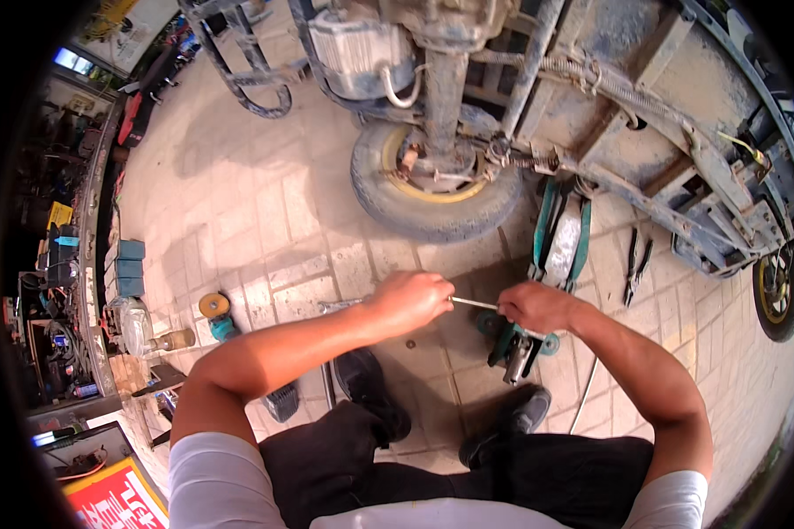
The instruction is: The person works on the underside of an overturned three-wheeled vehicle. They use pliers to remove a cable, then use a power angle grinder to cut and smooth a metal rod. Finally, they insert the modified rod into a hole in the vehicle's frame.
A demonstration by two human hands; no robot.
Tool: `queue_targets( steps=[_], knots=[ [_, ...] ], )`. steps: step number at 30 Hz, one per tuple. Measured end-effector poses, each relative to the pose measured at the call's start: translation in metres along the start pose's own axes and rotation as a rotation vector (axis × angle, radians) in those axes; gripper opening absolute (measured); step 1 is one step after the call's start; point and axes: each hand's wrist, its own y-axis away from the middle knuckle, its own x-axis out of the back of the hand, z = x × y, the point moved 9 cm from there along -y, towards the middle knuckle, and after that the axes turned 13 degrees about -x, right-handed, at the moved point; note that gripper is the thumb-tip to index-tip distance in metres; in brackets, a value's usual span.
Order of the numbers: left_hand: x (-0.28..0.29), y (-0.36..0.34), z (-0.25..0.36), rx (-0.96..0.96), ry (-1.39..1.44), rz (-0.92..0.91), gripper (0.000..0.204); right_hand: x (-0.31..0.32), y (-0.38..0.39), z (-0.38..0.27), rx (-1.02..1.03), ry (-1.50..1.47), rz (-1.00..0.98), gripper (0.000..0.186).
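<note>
My left hand [415, 300] is closed round one end of a thin, pale metal rod or cable [475, 303]. A short way along it, my right hand [534, 305] grips the same piece, leaving a straight stretch bare between the two fists. Whether it is stiff or flexible I cannot tell. Below and beyond my right hand lies a green floor jack [560, 234], reaching toward the vehicle's underside. Ahead is a tyred wheel [437, 198] with a yellow rim, on an axle under the tilted, dirty vehicle frame [662, 115]. A metal tool [340, 306] lies partly behind my left forearm.
Black-handled pliers [637, 269] lie on the paving right of the jack. An angle grinder [219, 319] rests at the left, near teal boxes [129, 267] and cluttered shelves [62, 229]. A second wheel [778, 295] is far right. A thin rod [585, 395] lies beside my right shoe.
</note>
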Motion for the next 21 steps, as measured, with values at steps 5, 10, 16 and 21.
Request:
queue_targets(
  steps=[5,10,16,21],
  knots=[
    [-0.004,0.004,-0.004,0.037,-0.023,-0.081,0.024,0.002,-0.002,0.003,-0.070,0.024,0.034,0.042],
    [-0.013,-0.008,-0.013,-0.016,0.019,-0.082,0.027,-0.010,-0.019,0.032,-0.082,-0.005,-0.120,0.042],
    [-0.017,-0.014,-0.011,-0.031,0.007,-0.124,0.028,-0.004,-0.019,0.053,-0.140,-0.099,-0.027,0.046],
    [-0.021,-0.006,-0.013,0.000,0.004,-0.141,0.029,0.009,-0.003,0.020,0.075,-0.080,0.186,0.034]
  ],
)
